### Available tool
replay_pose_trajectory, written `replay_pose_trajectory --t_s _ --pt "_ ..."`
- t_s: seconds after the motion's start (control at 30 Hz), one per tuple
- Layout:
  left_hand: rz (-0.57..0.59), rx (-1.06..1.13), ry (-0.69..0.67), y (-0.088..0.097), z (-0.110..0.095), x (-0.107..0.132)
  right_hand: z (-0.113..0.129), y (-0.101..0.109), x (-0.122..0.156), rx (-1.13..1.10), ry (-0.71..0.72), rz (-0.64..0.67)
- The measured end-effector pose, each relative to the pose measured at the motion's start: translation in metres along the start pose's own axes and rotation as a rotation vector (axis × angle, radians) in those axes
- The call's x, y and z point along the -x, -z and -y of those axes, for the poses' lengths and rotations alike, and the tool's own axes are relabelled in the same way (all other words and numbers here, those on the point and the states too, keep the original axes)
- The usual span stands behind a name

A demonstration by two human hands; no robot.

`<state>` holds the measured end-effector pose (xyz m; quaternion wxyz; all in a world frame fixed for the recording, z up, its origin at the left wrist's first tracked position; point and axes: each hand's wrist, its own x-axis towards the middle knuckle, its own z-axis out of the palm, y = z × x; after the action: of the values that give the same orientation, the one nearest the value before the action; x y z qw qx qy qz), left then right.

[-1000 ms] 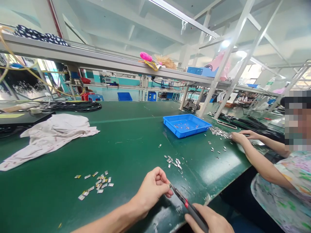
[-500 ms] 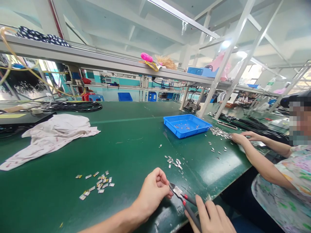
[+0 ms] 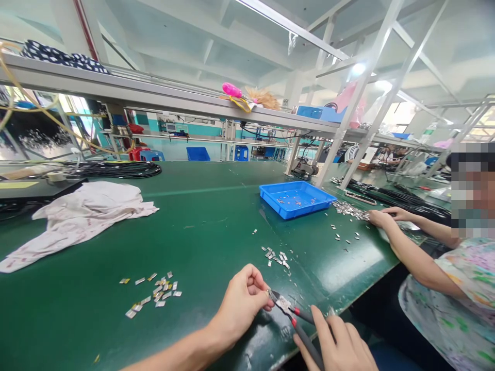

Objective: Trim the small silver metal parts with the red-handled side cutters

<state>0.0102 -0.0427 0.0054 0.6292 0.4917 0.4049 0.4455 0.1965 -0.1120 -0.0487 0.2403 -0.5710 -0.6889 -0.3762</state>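
Thumb and fingertips of my left hand (image 3: 243, 299) are pinched together on a small metal piece, mostly hidden by the fingers. Right at those fingertips are the jaws of a pair of cutting pliers (image 3: 285, 305) with dark, red-marked handles. My right hand (image 3: 338, 342) grips the handles from the lower right. Beyond my left hand lies a small group of silvery metal pieces (image 3: 275, 256). Another loose group of flat pieces (image 3: 162, 290), some with yellow parts, is spread on the green table to the left.
A blue tray (image 3: 290, 210) holding small bits stands farther back. To the right, a co-worker's hands (image 3: 382, 219) are at a heap of metal pieces (image 3: 350, 209). A white cloth (image 3: 88, 211) and coiled black cables (image 3: 116, 169) lie left on the green table (image 3: 201, 206).
Almost nothing differs; the view has shifted very slightly. Both my hands and the pliers keep nearly the same pose.
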Motion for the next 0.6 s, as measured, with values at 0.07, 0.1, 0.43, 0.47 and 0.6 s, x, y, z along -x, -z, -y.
replay_pose_trajectory --t_s 0.07,0.1,0.43,0.47,0.6 --pt "0.000 0.000 0.001 0.000 0.001 0.000 0.003 -0.004 0.002 -0.058 -0.045 -0.004" --pt "-0.003 -0.005 0.000 0.001 0.002 0.000 0.005 -0.004 0.002 -0.062 -0.062 -0.015" --pt "-0.041 -0.107 -0.043 0.001 0.002 0.002 -0.010 0.002 -0.004 0.227 0.259 -0.071" --pt "-0.036 -0.103 -0.036 0.001 0.001 0.002 -0.010 0.001 -0.003 0.210 0.245 -0.058" --pt "0.009 -0.035 -0.001 0.001 -0.007 0.000 -0.009 -0.001 0.001 -0.022 0.157 0.011"
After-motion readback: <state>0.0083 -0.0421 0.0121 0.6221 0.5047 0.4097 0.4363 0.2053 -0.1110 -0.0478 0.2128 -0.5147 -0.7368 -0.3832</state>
